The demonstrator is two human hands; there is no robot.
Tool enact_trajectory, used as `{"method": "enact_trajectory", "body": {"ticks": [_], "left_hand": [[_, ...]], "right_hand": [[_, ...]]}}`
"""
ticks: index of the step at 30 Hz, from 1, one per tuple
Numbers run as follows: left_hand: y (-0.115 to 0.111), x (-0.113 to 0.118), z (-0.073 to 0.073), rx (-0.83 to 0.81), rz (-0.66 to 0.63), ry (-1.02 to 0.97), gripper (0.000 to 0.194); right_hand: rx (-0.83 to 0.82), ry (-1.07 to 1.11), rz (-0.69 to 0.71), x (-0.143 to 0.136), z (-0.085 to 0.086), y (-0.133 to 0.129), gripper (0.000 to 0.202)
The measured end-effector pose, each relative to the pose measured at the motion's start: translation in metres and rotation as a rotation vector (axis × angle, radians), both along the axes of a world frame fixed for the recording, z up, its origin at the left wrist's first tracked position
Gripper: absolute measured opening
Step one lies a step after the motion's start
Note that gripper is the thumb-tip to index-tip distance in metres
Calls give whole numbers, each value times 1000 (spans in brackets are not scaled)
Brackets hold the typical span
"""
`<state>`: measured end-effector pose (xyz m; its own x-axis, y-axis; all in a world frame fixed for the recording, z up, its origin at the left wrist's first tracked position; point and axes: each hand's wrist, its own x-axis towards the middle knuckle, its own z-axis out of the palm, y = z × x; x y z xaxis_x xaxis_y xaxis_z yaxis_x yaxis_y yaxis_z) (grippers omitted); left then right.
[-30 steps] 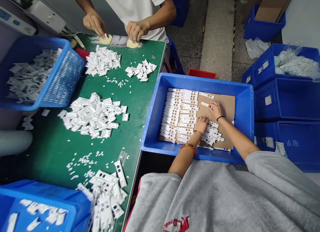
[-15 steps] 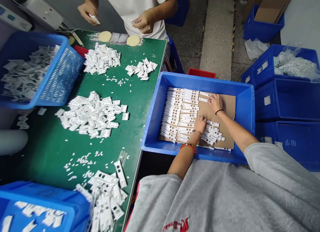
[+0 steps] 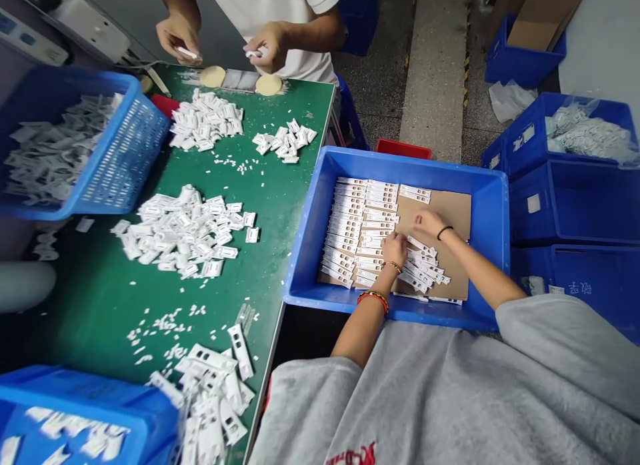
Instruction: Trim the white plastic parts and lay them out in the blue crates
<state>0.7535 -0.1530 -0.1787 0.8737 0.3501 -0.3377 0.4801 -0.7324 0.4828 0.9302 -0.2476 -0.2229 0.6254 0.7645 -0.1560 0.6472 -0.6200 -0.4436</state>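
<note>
In the blue tray [image 3: 500, 245], rows of flat white plastic strips with small windows [image 3: 345, 218] lie on a cardboard sheet [image 3: 453, 211]. My left hand [image 3: 396, 249] is over the second row, beside a loose pile of the same strips [image 3: 423, 268]; its fingers curl down, and what they hold, if anything, is hidden. Above bare cardboard, my right hand [image 3: 431, 222] has its fingers bent and slightly apart, with no strip visible in them. A short third row of strips [image 3: 415, 193] lies just beyond it.
On the green table [image 3: 270, 205] are heaps of small white cassettes [image 3: 185, 231] and longer white shells [image 3: 215, 398]. A blue basket [image 3: 120, 151] and a blue bin [image 3: 90, 411] flank them. Across the table a co-worker's hands [image 3: 265, 48] hold white parts. Blue crates [image 3: 575, 198] stand right.
My right hand has let go of a strip in the third row and come back toward me. My left hand has shifted slightly left. The co-worker's hands have moved a little.
</note>
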Motion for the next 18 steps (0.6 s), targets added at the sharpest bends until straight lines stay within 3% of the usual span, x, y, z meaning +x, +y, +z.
{"method": "enact_trajectory", "body": {"ticks": [3, 6, 18], "left_hand": [[-1, -1, -1, -36, 28, 41, 22], [-5, -3, -3, -76, 10, 67, 15], [4, 4, 4, -137, -4, -103, 25]], "right_hand": [[-102, 98, 110, -28, -1, -35, 31], [-135, 120, 133, -44, 1, -55, 29], [26, -19, 26, -36, 15, -69, 27]]}}
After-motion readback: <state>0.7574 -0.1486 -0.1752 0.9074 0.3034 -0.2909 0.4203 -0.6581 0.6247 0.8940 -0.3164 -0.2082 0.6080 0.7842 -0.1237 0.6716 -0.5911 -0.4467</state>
